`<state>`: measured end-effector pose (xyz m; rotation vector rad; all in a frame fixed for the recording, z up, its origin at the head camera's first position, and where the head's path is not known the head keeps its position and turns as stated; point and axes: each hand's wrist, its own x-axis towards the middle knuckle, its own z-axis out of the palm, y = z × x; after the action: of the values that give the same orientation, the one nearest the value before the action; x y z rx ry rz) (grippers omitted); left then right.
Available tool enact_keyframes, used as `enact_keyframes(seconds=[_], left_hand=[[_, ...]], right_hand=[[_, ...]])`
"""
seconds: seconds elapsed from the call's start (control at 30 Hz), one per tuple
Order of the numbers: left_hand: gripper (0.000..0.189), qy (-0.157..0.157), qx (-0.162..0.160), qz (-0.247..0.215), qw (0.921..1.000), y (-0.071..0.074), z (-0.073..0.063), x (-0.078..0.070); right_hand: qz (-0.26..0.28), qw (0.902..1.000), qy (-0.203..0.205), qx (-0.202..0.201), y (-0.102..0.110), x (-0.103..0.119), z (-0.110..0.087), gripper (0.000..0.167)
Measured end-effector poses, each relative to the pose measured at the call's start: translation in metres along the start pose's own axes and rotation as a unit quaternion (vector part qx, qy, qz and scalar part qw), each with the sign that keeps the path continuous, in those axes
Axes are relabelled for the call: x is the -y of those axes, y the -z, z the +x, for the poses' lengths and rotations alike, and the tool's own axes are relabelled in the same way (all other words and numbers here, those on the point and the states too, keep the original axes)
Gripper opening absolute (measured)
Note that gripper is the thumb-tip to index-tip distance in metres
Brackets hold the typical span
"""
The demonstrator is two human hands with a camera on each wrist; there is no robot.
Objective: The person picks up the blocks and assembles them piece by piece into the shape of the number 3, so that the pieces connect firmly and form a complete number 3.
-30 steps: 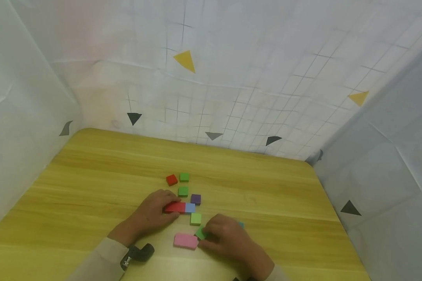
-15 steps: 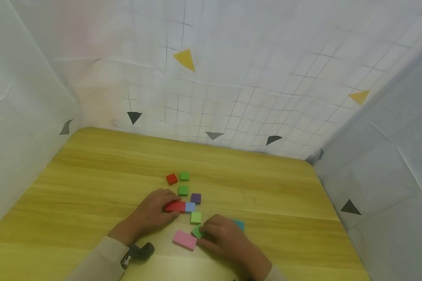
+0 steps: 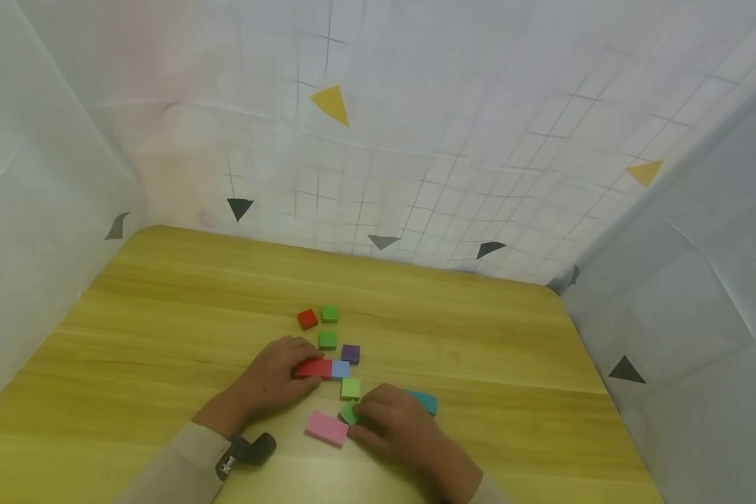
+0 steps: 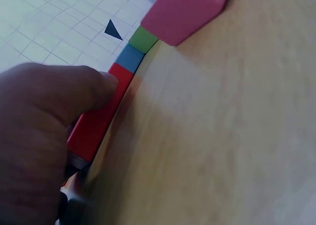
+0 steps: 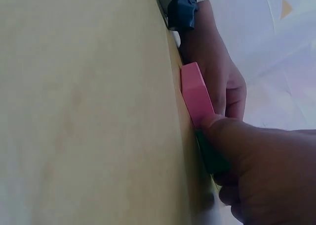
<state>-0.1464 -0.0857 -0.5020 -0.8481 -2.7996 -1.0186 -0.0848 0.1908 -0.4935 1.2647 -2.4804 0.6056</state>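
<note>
My left hand point(image 3: 280, 374) holds a long red block point(image 3: 315, 369) between thumb and fingers; the thumb lies along its side in the left wrist view. A light blue block point(image 3: 340, 370) touches the red one's right end. My right hand point(image 3: 398, 424) pinches a green block point(image 3: 349, 413), partly hidden by the fingers. Close against it lies a pink block point(image 3: 326, 429), and in the right wrist view the thumb reaches the pink block's end point(image 5: 196, 94). A light green block point(image 3: 351, 389) sits just beyond the held green one.
A purple block point(image 3: 351, 354) stands behind the light blue one. Farther back are two green blocks point(image 3: 327, 340) and a small red block point(image 3: 307, 319). Partly behind the right hand lies a teal block point(image 3: 421, 402). White patterned sheets point(image 3: 416, 140) wall the wooden table point(image 3: 491, 336).
The right hand has moved slightly left with the green block, which has turned. The pink block has shifted left and rotated. More of the teal block shows. The left hand has stayed in place.
</note>
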Motion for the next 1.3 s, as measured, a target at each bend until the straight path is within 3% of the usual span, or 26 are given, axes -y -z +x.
enact_keyframes(seconds=[1.3], left_hand=[[0.041,0.008,0.005,0.003,1.0000,0.0002,-0.0016,-0.0021]], right_hand=[[-0.009,0.9989,0.015,-0.044,-0.0061,0.0038,-0.0022,0.026]])
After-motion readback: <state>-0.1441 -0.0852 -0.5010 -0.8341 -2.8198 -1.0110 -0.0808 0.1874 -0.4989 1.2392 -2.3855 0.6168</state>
